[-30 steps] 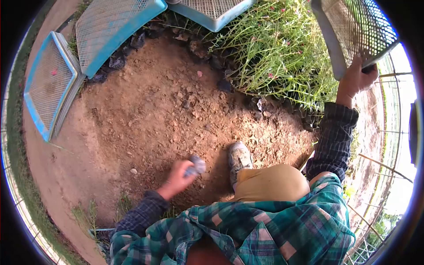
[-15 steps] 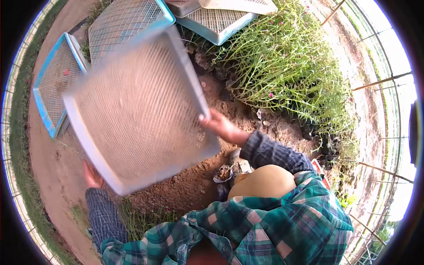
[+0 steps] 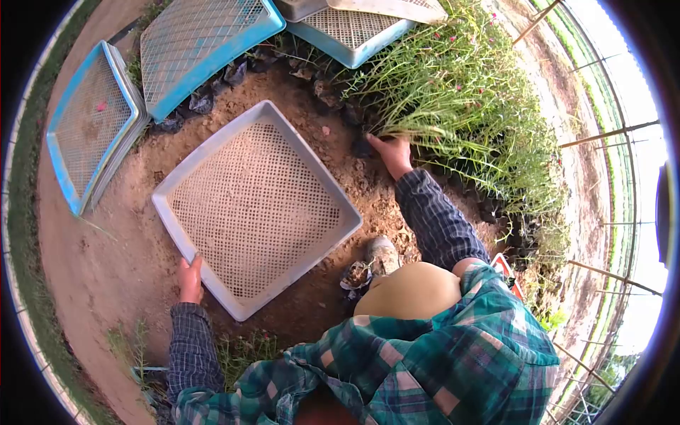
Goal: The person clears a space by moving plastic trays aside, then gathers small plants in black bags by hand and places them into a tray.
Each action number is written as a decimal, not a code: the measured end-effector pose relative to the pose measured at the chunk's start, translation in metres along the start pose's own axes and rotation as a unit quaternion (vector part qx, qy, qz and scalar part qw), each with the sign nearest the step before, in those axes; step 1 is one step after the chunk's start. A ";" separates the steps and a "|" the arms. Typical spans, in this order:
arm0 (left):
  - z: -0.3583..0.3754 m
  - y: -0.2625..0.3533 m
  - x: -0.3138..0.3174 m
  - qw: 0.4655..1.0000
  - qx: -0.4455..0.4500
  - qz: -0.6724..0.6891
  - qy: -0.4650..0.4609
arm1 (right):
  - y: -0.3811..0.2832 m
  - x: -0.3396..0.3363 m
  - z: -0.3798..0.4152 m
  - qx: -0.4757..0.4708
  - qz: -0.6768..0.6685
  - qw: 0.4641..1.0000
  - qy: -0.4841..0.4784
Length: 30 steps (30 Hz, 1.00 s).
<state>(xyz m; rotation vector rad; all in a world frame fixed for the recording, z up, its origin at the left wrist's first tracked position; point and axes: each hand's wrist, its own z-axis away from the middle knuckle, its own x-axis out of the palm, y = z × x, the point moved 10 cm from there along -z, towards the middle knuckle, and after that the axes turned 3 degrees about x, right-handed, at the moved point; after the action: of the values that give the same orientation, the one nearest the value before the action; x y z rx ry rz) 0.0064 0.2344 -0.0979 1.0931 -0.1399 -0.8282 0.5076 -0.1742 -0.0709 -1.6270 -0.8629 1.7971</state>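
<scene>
A grey plastic mesh tray [image 3: 255,205] with a raised rim lies on the soil in front of me, its floor a grid of small holes. My left hand [image 3: 190,280] grips its near-left rim, thumb over the edge. Up and to the right, my right hand [image 3: 392,154] has closed around stems of a leafy flowering plant [image 3: 418,131] at the edge of the dense plant bed. Some fingers of that hand are hidden among the stems. Dark plastic plant bags [image 3: 363,145] show beside it at the base of the plants.
Blue-rimmed mesh trays [image 3: 205,49] lie at the upper left, with a stack of similar trays [image 3: 95,127] farther left. More trays [image 3: 354,39] rest at the top. My knee [image 3: 414,292] and shoe [image 3: 382,255] are close by. An orange-red object [image 3: 506,273] sits right of my knee.
The grey tray has come down from a tilted, lifted position to the ground. My right hand has let go of its rim and moved right and up to the plants. My left hand remains at the tray.
</scene>
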 end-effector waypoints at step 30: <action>0.008 0.022 0.069 0.993 0.047 -0.073 0.082 | -0.101 -0.060 0.104 0.092 -0.392 0.912 -0.073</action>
<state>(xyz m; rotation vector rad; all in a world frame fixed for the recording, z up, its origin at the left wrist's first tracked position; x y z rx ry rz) 0.0628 0.1877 -0.0959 1.2679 0.0406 -0.8654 0.4091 -0.1655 0.0509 -0.8330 -1.1601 1.3622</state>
